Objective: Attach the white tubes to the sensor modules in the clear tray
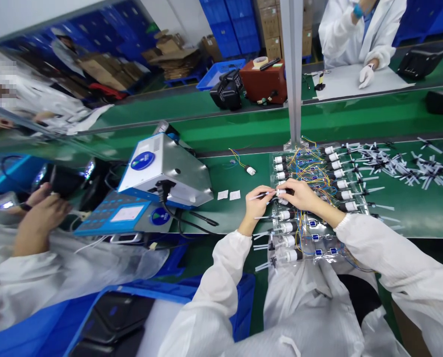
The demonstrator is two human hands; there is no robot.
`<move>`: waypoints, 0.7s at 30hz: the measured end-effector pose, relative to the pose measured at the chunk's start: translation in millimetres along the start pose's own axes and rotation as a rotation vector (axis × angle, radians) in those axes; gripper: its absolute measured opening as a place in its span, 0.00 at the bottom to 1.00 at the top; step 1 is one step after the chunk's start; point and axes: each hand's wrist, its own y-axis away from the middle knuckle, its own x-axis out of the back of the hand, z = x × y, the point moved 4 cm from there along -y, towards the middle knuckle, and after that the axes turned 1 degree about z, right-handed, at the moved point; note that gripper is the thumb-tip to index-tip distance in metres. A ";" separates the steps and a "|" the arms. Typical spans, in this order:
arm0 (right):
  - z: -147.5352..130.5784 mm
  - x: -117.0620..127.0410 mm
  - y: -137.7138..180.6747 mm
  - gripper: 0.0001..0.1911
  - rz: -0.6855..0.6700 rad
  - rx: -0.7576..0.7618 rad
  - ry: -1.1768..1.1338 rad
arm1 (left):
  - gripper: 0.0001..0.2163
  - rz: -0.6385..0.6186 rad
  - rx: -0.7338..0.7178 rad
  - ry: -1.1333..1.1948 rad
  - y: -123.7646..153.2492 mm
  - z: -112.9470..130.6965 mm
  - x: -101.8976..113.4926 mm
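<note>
Both my hands meet at the left column of small white motors with coloured wires, which lie on a clear plastic sheet [323, 223]. My left hand [256, 206] is closed in a pinch on a thin white-bladed propeller [261, 195], at the end of one motor. The fingers of my right hand [299, 194] are closed round that small white motor [280, 192], mostly hidden by them. Below, more motors [286, 214] carry pale blades pointing left. The right column of motors [342, 184] has blades pointing right.
Loose propellers [403, 166] are heaped on the green bench at the right. A single wired motor [250, 170] and two white paper slips [229, 195] lie left of the sheet. A metal box [169, 173] with a black cable stands further left, beside a co-worker's hands [43, 213].
</note>
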 end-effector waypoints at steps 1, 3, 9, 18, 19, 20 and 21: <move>-0.2 -0.1 0.2 0.10 -0.001 0.000 0.003 | 0.10 0.002 0.009 -0.015 0.3 -1.2 0.5; -0.8 -0.3 0.3 0.10 0.002 0.008 0.010 | 0.10 0.003 0.016 -0.042 0.6 -2.5 1.3; -1.0 -1.2 0.3 0.10 -0.007 0.017 0.031 | 0.08 -0.054 -0.053 -0.055 0.4 1.3 -1.8; -3.4 -0.9 1.2 0.11 0.007 0.047 0.024 | 0.08 0.015 -0.090 -0.049 -0.1 2.4 1.0; -3.3 -1.2 1.1 0.11 0.020 0.049 0.027 | 0.08 0.027 -0.094 -0.025 -0.3 1.8 2.0; -3.0 -1.8 1.2 0.11 0.027 0.051 0.031 | 0.08 0.030 -0.105 -0.003 -0.6 1.2 2.6; -2.5 -2.7 1.2 0.11 0.029 0.052 0.033 | 0.07 0.027 -0.117 0.013 -0.8 0.4 3.0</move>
